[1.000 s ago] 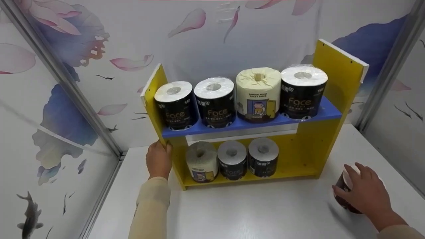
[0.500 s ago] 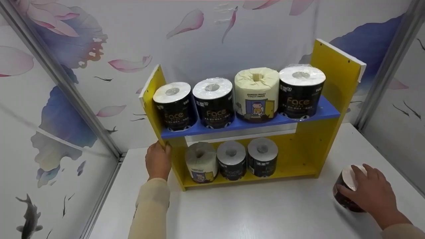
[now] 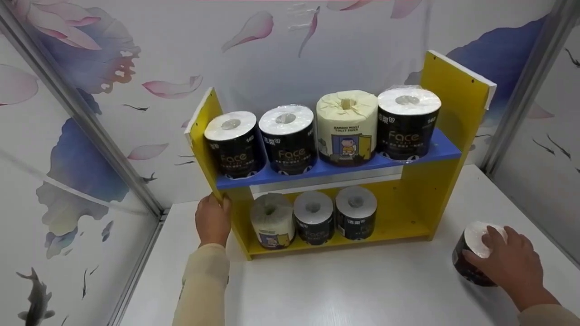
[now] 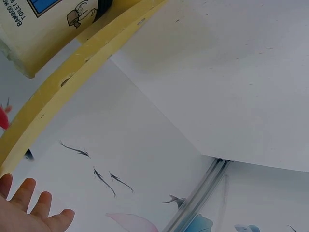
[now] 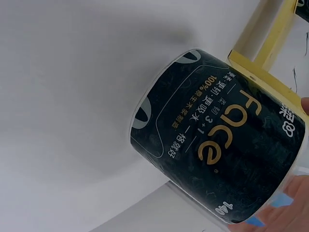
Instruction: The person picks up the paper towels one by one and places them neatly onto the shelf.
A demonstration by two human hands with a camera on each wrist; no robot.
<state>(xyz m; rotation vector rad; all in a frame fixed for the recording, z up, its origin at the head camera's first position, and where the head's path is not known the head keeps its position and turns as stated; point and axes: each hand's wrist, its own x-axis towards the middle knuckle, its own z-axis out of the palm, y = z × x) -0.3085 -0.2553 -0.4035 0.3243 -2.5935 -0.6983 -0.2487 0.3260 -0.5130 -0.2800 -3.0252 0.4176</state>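
My left hand (image 3: 213, 221) rests at the left side panel of a yellow shelf (image 3: 446, 192), thumb at the front edge. The left wrist view shows its fingers (image 4: 42, 205) spread beside the yellow board. To the right of the shelf, my right hand (image 3: 516, 260) holds a black-wrapped toilet roll (image 3: 466, 260) over its top, thumb on the near side. The right wrist view shows the label of this toilet roll (image 5: 222, 130), with only part of the hand visible behind it. Whether the roll touches the table, I cannot tell.
The blue upper board (image 3: 294, 176) bears a row of toilet rolls, including a cream one (image 3: 346, 131). Three rolls stand on the yellow bottom board (image 3: 403, 236), left and middle. Printed wall panels (image 3: 362, 45) enclose the white table (image 3: 340, 290).
My right hand has shifted slightly right over the toilet roll, so more of its white top shows. The left hand stays at the side panel. The head view has drifted a little.
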